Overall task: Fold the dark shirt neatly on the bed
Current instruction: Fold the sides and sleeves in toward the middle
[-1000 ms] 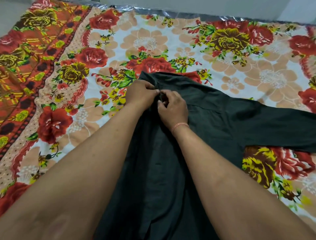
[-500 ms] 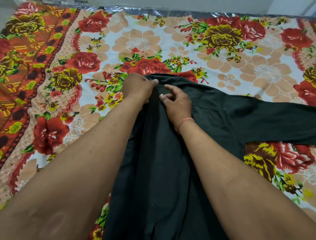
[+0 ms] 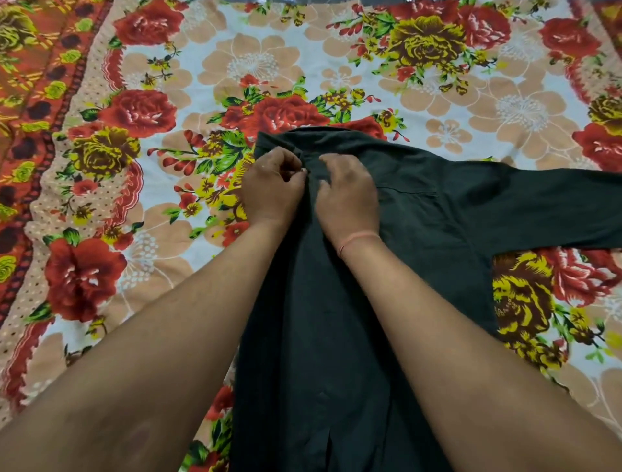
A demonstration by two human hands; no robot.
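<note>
Right hand (image 3: 348, 193) fingers curled again onto the shirt (image 3: 420, 236) placket — left hand (image 3: 272, 188) pinching beside it

You are looking down on a bed (image 3: 471, 111) that fills almost the whole view. It is covered by a flowered bedsheet (image 3: 255, 64): a pale, whitish middle field printed with big peach blossoms, red roses, mustard-yellow roses and green leaves. To your left the sheet changes to a border band (image 3: 30, 111) in orange and red, with a dotted beige strip and a dark scalloped stripe running alongside it. Along the top edge you can see a thin grey, shiny strip (image 3: 303, 2) beyond the sheet; what it is cannot be told. The light is soft and even, with no hard shadows on the cloth.
</note>
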